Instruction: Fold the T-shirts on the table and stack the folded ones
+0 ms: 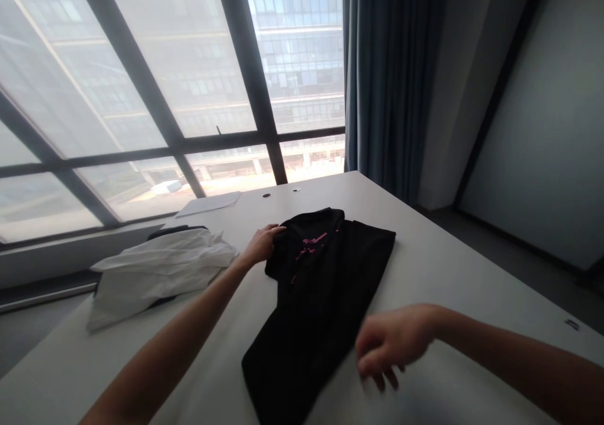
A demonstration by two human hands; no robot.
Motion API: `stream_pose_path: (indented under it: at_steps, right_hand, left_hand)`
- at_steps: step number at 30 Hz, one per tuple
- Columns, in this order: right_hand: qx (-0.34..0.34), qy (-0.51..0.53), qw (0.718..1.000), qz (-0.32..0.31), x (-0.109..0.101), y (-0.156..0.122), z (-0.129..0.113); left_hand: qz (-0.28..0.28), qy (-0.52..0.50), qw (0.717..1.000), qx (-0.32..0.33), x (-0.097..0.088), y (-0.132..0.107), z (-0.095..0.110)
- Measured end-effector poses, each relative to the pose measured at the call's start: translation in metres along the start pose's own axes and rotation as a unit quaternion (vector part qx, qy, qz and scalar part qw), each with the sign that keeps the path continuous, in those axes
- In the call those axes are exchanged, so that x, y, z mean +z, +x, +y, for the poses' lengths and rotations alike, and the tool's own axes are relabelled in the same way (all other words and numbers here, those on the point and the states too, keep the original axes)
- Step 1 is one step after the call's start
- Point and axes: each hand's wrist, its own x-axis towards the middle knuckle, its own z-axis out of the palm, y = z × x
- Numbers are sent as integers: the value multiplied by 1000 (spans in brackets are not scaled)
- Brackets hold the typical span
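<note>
A black garment (316, 293) with small pink lettering lies partly folded on the white table (448, 261). My left hand (262, 243) reaches out to the garment's far left edge, its fingers closed on the fabric there. Nearer to me, my right hand (389, 344) hovers at the garment's right edge, fingers curled downward and slightly apart, holding nothing that I can see.
A crumpled white garment (155, 271) lies on the table to the left, over something dark. A sheet of paper (210, 203) rests near the window edge. Large windows stand behind the table, and a blue curtain (387, 79) hangs at the right.
</note>
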Motion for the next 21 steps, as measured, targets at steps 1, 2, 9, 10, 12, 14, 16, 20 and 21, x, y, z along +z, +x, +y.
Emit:
stream_pose_path:
  at_steps: [1,2,9,10,12,14,16,20,21]
  right_hand:
    - [-29,-26,997,63,-15,-3,-8]
    - [-42,-48,990,127,-36,-7,-12]
    - [49,-348,741,573,-195,10,26]
    - [54,-361,740,565,-208,17,32]
    - [55,-382,748,540,-225,31,41]
    - [61,-401,755,515,-235,44,44]
    - [72,-419,758,495,-241,51,43]
    - [81,-453,755,467,-243,41,36]
    - [78,-460,754,462,-242,33,35]
  left_hand:
    - [5,7,1000,-8,-3,-7,8]
    - [1,14,1000,-12,-5,-17,16]
    - [-179,11,980,-91,-17,-127,73]
    - [-207,-8,973,-103,-19,-141,78]
    - [-258,-53,957,-121,-25,-162,86]
    - [-291,-89,941,-151,-30,-174,90]
    - [-304,-104,929,-186,-33,-177,90]
    - [-332,-117,911,-217,-40,-169,79]
    - [-350,-129,901,-221,-42,-166,74]
